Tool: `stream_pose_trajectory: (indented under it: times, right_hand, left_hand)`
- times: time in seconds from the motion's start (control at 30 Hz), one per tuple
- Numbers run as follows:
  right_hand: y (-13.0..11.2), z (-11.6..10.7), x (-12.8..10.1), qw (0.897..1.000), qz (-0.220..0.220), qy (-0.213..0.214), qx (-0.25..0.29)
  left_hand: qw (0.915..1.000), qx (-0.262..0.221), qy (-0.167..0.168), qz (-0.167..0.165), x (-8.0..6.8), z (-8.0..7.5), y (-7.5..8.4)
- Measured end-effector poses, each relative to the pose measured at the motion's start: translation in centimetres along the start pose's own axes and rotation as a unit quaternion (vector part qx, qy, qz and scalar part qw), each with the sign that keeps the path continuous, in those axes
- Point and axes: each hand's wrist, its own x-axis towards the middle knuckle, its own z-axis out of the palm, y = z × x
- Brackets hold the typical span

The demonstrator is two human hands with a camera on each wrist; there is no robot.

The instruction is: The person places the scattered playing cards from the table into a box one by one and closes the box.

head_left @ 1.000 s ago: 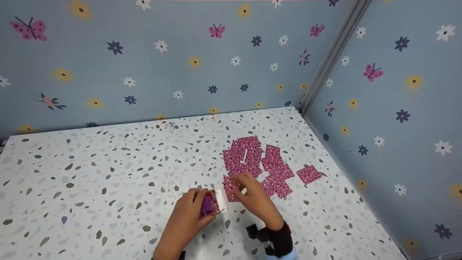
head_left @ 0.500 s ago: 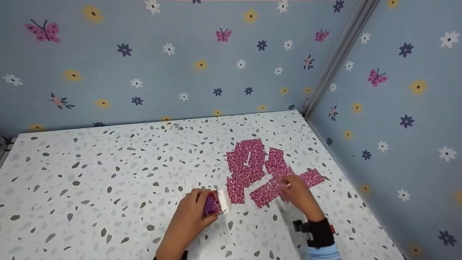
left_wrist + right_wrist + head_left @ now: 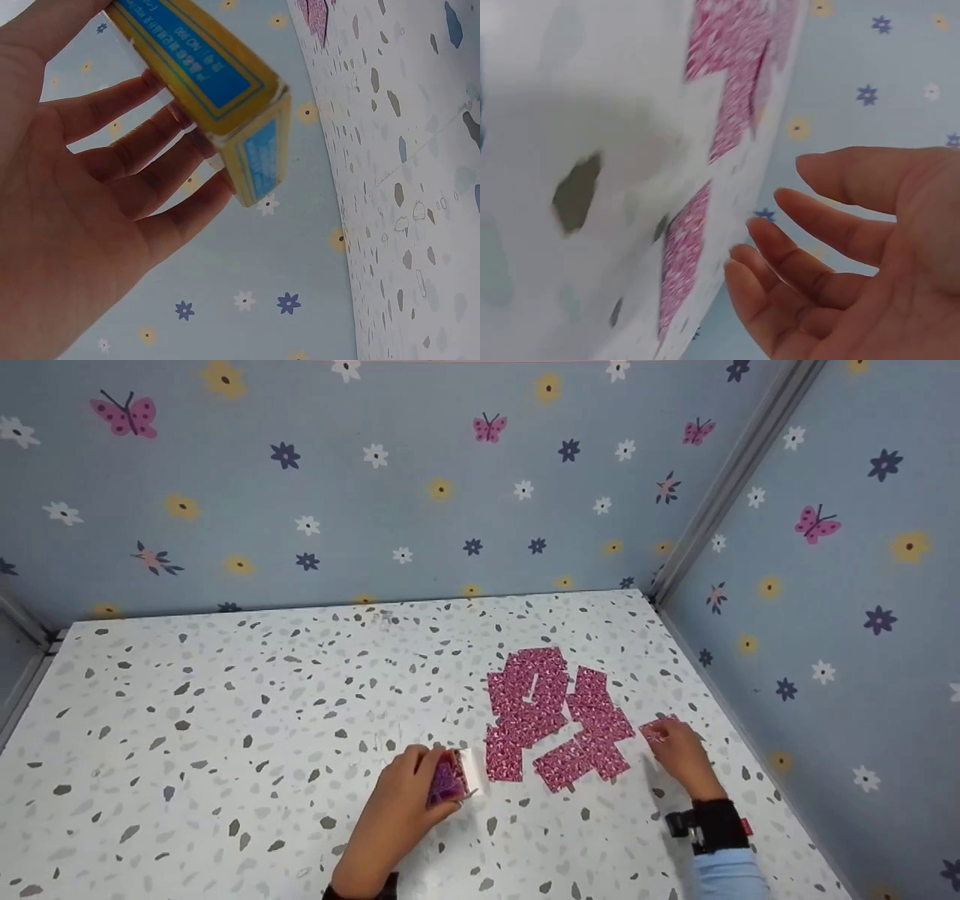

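Observation:
My left hand (image 3: 401,802) grips a small card box (image 3: 450,778) above the table, its purple-and-red face and a white flap showing. In the left wrist view the same box (image 3: 210,67) has yellow-and-blue printed sides, with the fingers along it. Pink patterned playing cards (image 3: 525,690) lie face down, overlapping, on the table. At the far right, my right hand (image 3: 684,754) is over a separate pink card (image 3: 654,729), covering part of it. Seen from the right wrist, the loosely bent fingers (image 3: 832,176) are apart from that card (image 3: 682,259) and hold nothing.
The table (image 3: 225,735) is white with grey speckles. A blue wall (image 3: 337,495) with flowers and butterflies stands behind it, and another wall (image 3: 847,607) runs along the right edge. A grey corner strip (image 3: 727,487) joins them.
My right hand has moved right, from the left part of the spread cards, across them, to the separate card. The left hand keeps holding the card box. The head view has shifted slightly.

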Motion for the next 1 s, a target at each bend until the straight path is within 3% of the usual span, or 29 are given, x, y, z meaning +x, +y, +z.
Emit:
stream_pose_trajectory:
  times: [0.47,0.7,1.0]
  right_hand:
    - [4.4,-1.5,2.8,0.991,0.100,-0.061,-0.062]
    - [4.6,-1.2,3.7,0.983,0.121,-0.128,-0.048]
    - [4.2,-1.2,4.1,0.975,0.160,-0.141,-0.060]
  left_hand:
    - [1.0000,0.003,0.002,-0.001,0.0,0.0,-0.1]
    - [1.0000,0.003,-0.002,-0.007,-0.2,0.0,-0.2]
    - [0.9999,0.001,-0.010,-0.010,0.0,-0.1,-0.1]
